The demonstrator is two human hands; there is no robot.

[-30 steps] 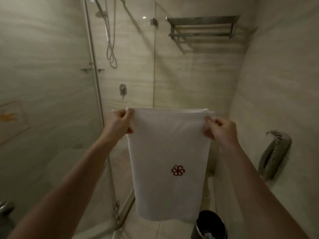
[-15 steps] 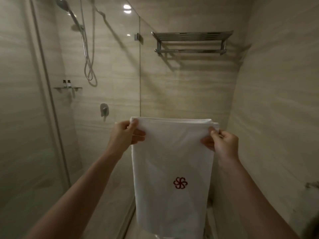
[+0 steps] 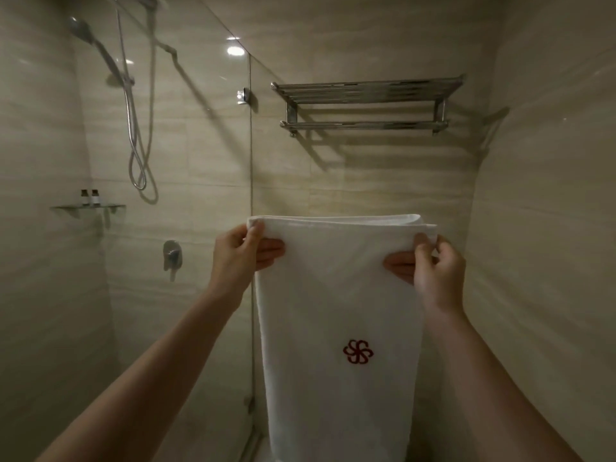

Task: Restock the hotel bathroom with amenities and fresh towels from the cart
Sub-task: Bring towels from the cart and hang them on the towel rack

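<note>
below the chrome rack (image 3: 366, 95), left hand (image 3: 240, 251) and right hand (image 3: 433, 271) pinch the folded towel (image 3: 336, 311) at its top corners; loose layers could slip and unfold when lifted.

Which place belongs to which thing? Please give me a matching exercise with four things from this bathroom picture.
Things:
1 towel
2 metal rack
3 small bottles
4 shower head

Places:
A on the glass shelf
B at the upper left
C pinched at its top corners by the left hand and the right hand
D on the back wall, above the towel

Pairs: 1-C, 2-D, 3-A, 4-B
</note>
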